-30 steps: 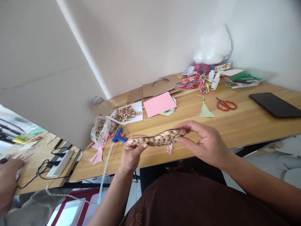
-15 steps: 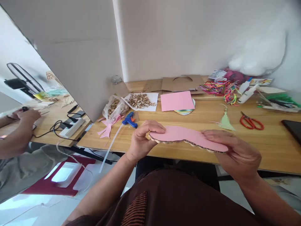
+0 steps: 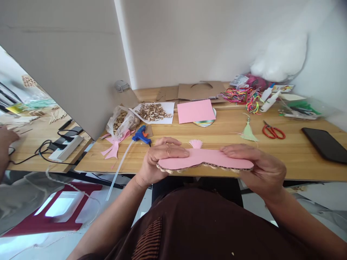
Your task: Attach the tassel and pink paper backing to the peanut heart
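Both hands hold a pink-faced cardboard cutout (image 3: 204, 157) over the table's front edge. It has a curved outline, and pale, shell-like lumps show along its underside. My left hand (image 3: 159, 159) grips its left end, fingers on top and thumb beneath. At its right end, my right hand (image 3: 257, 168) pinches it the same way. A pink tassel (image 3: 195, 144) shows just beyond the cutout's far edge; whether it is attached I cannot tell. Left of my left hand lies a blue glue gun (image 3: 141, 135) with a long glue stick (image 3: 119, 171) in it.
Peanut shells (image 3: 154, 112) lie on white paper beside a bag of peanuts (image 3: 120, 121). Pink paper (image 3: 196, 111), colourful cords (image 3: 241, 95), a green tassel (image 3: 248, 133), red scissors (image 3: 273, 130) and a phone (image 3: 324, 144) are on the table. Another person's hand (image 3: 7, 137) is at far left.
The view has swung right. My hands have levelled the cutout, its right end coming up, and the pink tassel now shows behind it. Both hands keep their hold.
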Available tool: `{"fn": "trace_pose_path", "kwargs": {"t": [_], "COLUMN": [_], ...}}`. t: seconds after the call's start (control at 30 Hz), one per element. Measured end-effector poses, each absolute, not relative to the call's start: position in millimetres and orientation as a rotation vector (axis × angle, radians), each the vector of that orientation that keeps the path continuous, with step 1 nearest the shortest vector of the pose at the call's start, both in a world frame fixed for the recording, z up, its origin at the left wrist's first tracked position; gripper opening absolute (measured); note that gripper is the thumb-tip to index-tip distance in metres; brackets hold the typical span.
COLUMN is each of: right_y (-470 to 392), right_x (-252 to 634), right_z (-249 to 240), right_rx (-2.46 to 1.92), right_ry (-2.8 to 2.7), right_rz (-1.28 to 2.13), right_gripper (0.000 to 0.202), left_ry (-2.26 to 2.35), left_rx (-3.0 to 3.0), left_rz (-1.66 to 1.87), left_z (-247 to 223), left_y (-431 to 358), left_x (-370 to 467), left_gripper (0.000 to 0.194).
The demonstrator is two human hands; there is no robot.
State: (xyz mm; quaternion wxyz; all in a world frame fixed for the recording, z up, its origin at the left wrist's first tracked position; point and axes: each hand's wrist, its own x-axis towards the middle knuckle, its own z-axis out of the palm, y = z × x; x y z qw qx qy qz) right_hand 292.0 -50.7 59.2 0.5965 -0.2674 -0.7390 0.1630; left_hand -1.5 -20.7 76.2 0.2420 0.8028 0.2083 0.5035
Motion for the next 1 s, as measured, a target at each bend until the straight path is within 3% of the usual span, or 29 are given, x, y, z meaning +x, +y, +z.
{"fn": "trace_pose_path", "kwargs": {"t": [0.13,0.23,0.37,0.57,0.73,0.9,1.0], "right_y": [-48.9,-46.7,-42.4,-38.6,-40.6,-49.6,-57.4], "right_x": [296.3,296.9,299.3,304.3,303.1,303.9,300.2], "right_z": [68.0,79.4,82.2,71.7,73.6,86.3,103.4], "right_rx": [-0.673,-0.622,-0.598,-0.629,-0.685,-0.709,-0.795], "right_ry": [-1.911,-2.185,-2.4,-2.253,-2.13,-2.013,-2.053], "right_rz": [0.509,0.43,0.376,0.242,0.221,0.232,0.166], "right_gripper": [0.051,0.059,0.055,0.038,0.043,0.054,0.053], "left_ry": [0.479,0.478,0.518,0.599,0.573,0.637,0.689], "left_rx": [2.25,2.349,2.441,2.427,2.369,2.253,2.175], "left_rz": [1.345,1.301,1.205,1.206,1.272,1.315,1.269], "left_z": [78.3,79.1,76.6,77.0,79.6,70.6,68.3], "left_y": [-22.0,-22.5,-25.2,-27.4,-21.8,-21.2,-24.4], "left_x": [-0.2,-0.4,-1.6,0.4,5.3,7.1,8.2], "left_gripper": [0.038,0.029,0.022,0.025,0.035,0.017,0.019]}}
